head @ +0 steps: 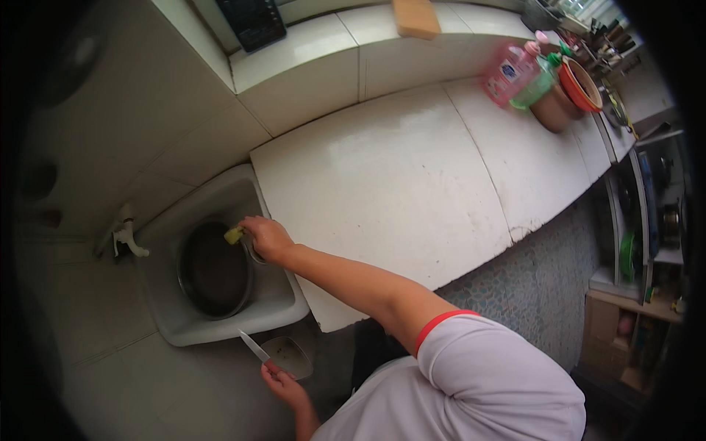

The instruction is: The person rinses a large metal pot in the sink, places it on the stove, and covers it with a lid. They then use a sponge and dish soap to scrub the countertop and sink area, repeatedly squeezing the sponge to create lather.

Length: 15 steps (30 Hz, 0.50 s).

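My right hand [267, 238] reaches over the sink's edge, its fingers closed on a small yellow-green sponge [234, 235]. Below the sponge, a large round dark metal basin or pan [215, 273] lies in the grey-white sink [182, 329]. A curved rim or handle shows just under this hand; what it belongs to is unclear. Nearer my body, my left hand [282, 381] grips a kitchen knife [253, 345] by its reddish handle, the blade pointing up and left toward the sink's front edge. Behind the knife, lower down, is a squarish container [292, 355] with small dark specks inside.
A white tap [128, 240] juts from the tiled wall left of the sink. The white tiled counter [380, 193] adjoins the sink. Pink [510, 74] and green [538, 85] pump bottles stand at its far right, by a red-rimmed bowl [580, 85]. A wooden board [416, 19] rests on the ledge.
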Each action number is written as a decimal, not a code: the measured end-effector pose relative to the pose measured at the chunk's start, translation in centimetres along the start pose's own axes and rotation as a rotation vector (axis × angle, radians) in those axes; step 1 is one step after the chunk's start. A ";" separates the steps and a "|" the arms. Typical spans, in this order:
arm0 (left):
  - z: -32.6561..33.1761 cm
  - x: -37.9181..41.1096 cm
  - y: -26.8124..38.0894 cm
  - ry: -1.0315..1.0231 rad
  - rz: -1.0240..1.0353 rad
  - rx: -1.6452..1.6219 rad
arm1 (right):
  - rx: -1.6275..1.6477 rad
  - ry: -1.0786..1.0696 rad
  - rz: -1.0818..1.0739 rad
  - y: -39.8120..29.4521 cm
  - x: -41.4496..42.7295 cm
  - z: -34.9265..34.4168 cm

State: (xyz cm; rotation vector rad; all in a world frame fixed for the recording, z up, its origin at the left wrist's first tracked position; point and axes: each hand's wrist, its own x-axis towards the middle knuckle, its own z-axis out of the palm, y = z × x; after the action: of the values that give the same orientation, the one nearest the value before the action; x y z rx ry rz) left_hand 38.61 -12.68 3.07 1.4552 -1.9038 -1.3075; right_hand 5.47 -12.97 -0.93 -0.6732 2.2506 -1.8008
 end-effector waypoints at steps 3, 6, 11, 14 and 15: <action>-3.1 1.1 -3.0 -0.026 0.030 -0.019 | 0.191 0.289 -0.055 0.4 -3.6 -9.5; -3.8 1.7 -4.2 -0.077 -0.010 0.019 | -0.316 0.745 -0.074 6.1 -7.9 -29.0; -3.6 2.1 -5.9 -0.161 -0.052 0.022 | -0.789 1.017 0.416 15.3 -20.5 -45.2; -3.8 2.1 -5.6 -0.148 -0.035 0.040 | -0.645 0.857 0.228 11.2 -16.7 -34.1; -3.8 2.5 -5.1 -0.165 -0.045 0.042 | -0.571 0.757 0.112 9.3 -14.8 -28.3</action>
State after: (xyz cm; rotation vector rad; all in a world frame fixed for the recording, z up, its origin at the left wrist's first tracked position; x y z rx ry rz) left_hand 43.24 -16.68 -0.02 1.4590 -2.0235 -1.4570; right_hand 4.73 20.07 -4.83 0.1303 3.2631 -1.5037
